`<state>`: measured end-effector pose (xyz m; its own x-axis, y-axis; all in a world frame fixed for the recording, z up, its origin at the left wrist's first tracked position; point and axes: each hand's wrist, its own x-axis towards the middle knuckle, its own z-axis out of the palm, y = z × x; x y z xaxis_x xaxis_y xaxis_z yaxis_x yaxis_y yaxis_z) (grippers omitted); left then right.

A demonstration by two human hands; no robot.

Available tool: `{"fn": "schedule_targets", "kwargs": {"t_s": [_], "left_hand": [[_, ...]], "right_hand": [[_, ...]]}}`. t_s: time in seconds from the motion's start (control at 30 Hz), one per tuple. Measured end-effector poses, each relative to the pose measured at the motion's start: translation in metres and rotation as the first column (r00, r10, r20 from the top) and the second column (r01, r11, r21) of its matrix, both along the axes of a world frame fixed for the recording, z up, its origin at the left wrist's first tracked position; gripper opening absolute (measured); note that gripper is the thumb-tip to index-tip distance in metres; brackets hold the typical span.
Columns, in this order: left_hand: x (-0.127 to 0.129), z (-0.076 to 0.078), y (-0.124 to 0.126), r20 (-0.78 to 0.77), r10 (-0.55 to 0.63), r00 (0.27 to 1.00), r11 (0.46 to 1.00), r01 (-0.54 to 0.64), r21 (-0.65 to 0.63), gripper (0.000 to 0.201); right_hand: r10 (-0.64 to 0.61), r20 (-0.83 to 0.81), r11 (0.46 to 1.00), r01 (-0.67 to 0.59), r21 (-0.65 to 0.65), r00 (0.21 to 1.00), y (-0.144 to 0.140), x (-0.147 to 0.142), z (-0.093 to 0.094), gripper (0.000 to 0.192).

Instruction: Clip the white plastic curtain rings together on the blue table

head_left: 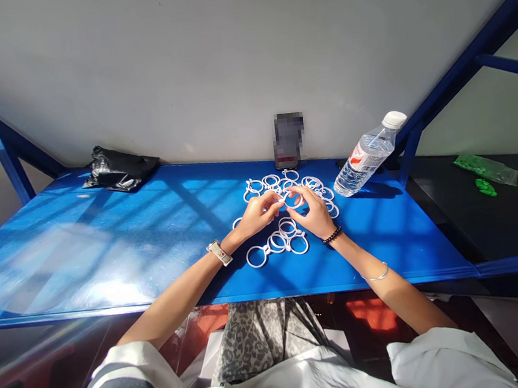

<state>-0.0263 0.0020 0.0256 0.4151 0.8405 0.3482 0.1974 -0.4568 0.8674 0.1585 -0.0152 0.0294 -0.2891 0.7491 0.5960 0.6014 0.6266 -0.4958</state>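
White plastic ring (pixel 294 207) sits up between the two hands, above the counter (pixel 174 227), near the middle of its width. The left hand (pixel 260 213) has its fingers drawn close together, thumb and forefinger pinching at the ring's left edge; exactly what lies between those tips is too small to tell. The right hand (pixel 313 212) has its fingers curved and parted just enough to span the ring's right side, thumb on the near side and fingers on the far side.

Just beyond the hands, a heap of similar rings (pixel 281 184) lies overlapping; a smaller cluster of rings (pixel 286 235) lies on the near side, its hoops touching. A blurred-out phone (pixel 288 138) stands behind the heap against the grey wall (pixel 207 57). To the right is a clear water bottle (pixel 364 158) with a white cap; well to the left, a black plastic bag (pixel 122 169).
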Motion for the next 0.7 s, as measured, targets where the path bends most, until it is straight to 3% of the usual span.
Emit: {"fn": "schedule_targets", "kwargs": {"t_s": [0.7], "left_hand": [[0.0000,-0.0025,0.0013,0.099,-0.033,0.995,0.997,0.040,-0.066,0.035]], "right_hand": [[0.012,-0.003,1.000,-0.012,-0.019,1.000,0.0004,0.0013,-0.0012,0.040]]}}
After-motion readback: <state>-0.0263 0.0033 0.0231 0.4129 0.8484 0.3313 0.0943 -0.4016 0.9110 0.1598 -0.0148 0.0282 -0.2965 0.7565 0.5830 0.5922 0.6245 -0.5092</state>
